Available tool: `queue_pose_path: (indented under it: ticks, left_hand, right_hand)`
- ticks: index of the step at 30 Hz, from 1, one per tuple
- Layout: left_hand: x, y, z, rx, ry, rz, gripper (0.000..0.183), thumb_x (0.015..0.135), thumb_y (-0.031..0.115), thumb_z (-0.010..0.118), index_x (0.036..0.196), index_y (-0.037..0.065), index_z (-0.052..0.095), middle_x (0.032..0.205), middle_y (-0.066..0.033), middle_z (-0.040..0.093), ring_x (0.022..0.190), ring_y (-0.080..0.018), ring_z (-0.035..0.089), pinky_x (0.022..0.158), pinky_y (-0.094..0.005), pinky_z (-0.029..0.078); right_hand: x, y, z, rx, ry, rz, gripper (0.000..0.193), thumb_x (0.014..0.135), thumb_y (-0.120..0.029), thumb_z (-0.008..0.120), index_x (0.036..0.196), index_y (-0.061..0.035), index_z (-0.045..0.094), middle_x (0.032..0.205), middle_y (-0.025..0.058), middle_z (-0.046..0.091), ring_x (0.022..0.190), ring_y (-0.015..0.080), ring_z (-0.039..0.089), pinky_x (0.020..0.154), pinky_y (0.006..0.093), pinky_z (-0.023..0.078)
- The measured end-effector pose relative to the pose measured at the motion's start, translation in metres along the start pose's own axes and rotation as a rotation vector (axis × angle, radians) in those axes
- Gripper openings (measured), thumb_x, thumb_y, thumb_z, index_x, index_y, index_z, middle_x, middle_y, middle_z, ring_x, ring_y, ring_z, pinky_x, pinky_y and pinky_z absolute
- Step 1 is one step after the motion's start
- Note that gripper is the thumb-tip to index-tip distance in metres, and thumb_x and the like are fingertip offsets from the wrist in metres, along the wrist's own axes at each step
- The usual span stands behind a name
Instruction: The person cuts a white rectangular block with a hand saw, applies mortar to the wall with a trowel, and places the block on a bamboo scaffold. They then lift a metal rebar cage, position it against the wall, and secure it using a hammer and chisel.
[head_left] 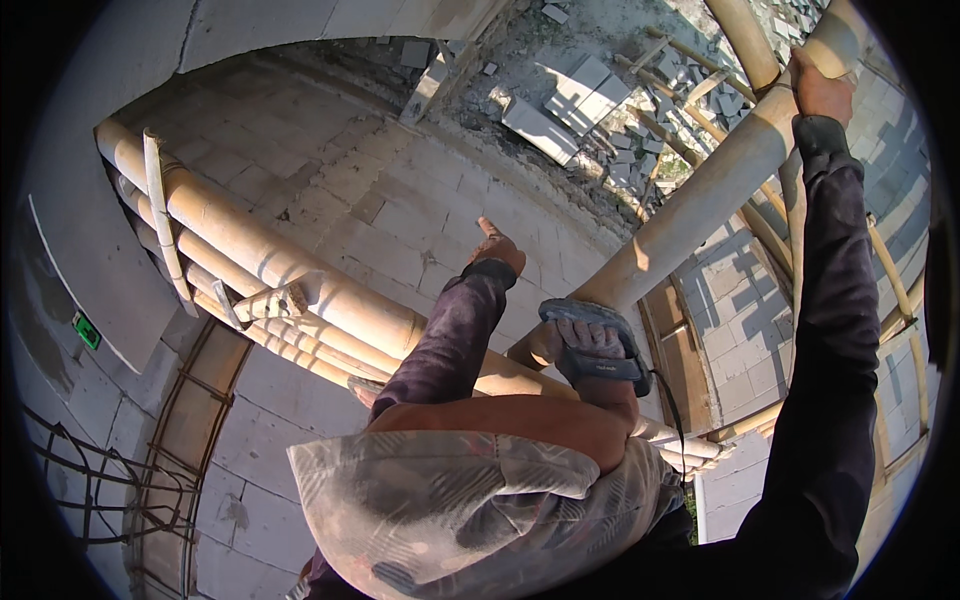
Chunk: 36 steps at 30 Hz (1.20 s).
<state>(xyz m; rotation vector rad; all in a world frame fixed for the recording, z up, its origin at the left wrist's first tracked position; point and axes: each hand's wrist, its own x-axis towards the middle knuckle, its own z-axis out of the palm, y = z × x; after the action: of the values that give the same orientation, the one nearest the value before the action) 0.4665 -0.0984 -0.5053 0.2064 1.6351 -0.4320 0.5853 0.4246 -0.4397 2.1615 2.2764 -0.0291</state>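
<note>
High at the upper right, my right hand (pixel 825 92) is wrapped round a thick bamboo pole (pixel 700 195). It grips near where another bamboo pole (pixel 745 40) crosses. My left hand (pixel 498 252) is out in front near the middle, one finger stretched and the others partly curled, with nothing visible in it. Below that hand and forearm runs a row of horizontal bamboo poles (pixel 350 312). My foot in a dark sandal (pixel 625 368) is beside the lower part of the thick pole.
Far below, broken grey blocks (pixel 620 145) and pale slabs (pixel 545 130) lie on the ground. Block walls (pixel 440 200) stand around. At the lower left, a rebar cage (pixel 85 480) juts out near a brown column (pixel 185 440). A pale block wall (pixel 105 270) curves up the left side.
</note>
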Motion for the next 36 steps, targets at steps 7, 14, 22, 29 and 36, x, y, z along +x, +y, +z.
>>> queue_pose_path:
  ticks: [7, 14, 22, 29, 36]
  left_hand:
    - [0.011, -0.011, 0.016, -0.059, 0.034, 0.024, 0.104, 0.089, 0.038, 0.058, 0.151, -0.007, -0.013, 0.123, -0.0279, 0.063, 0.114, -0.0389, 0.063, 0.101, -0.0456, 0.047]
    - [0.012, -0.026, 0.006, -0.234, 0.054, -0.094, 0.109, 0.086, 0.038, 0.061, 0.150, -0.009, -0.014, 0.119, -0.0284, 0.064, 0.113, -0.0367, 0.064, 0.098, -0.0420, 0.049]
    - [0.005, -0.031, 0.006, -0.270, 0.113, -0.098, 0.102, 0.084, 0.030, 0.058, 0.152, -0.008, -0.007, 0.121, -0.0284, 0.063, 0.115, -0.0382, 0.062, 0.099, -0.0409, 0.049]
    - [0.015, -0.037, 0.006, -0.250, 0.120, -0.100, 0.090, 0.083, 0.027, 0.057, 0.152, -0.010, 0.012, 0.127, -0.0270, 0.061, 0.118, -0.0368, 0.061, 0.099, -0.0414, 0.050]
    - [0.014, -0.040, -0.002, -0.355, 0.180, -0.221, 0.087, 0.081, 0.026, 0.058, 0.149, -0.011, 0.020, 0.125, -0.0265, 0.063, 0.115, -0.0369, 0.063, 0.098, -0.0416, 0.050]
  right_hand:
    - [-0.001, -0.003, -0.004, 0.029, -0.040, -0.027, 0.078, 0.068, -0.063, 0.070, 0.111, 0.0028, 0.071, 0.117, 0.0245, 0.067, 0.112, 0.0387, 0.063, 0.097, 0.0415, 0.048]
    - [0.004, 0.003, -0.002, 0.032, -0.063, -0.019, 0.080, 0.069, -0.063, 0.070, 0.115, 0.0017, 0.069, 0.122, 0.0244, 0.065, 0.116, 0.0383, 0.061, 0.100, 0.0406, 0.046]
    - [0.011, 0.010, 0.004, -0.016, -0.097, -0.010, 0.093, 0.067, -0.066, 0.071, 0.125, 0.0061, 0.061, 0.132, 0.0255, 0.059, 0.124, 0.0376, 0.056, 0.104, 0.0392, 0.044]
    - [0.013, 0.014, 0.006, 0.061, -0.069, -0.019, 0.095, 0.066, -0.066, 0.072, 0.125, 0.0076, 0.060, 0.133, 0.0259, 0.058, 0.124, 0.0378, 0.056, 0.104, 0.0394, 0.044]
    - [0.001, 0.003, -0.003, 0.012, 0.003, -0.002, 0.094, 0.066, -0.065, 0.072, 0.123, 0.0084, 0.061, 0.127, 0.0262, 0.061, 0.122, 0.0383, 0.057, 0.103, 0.0400, 0.044]
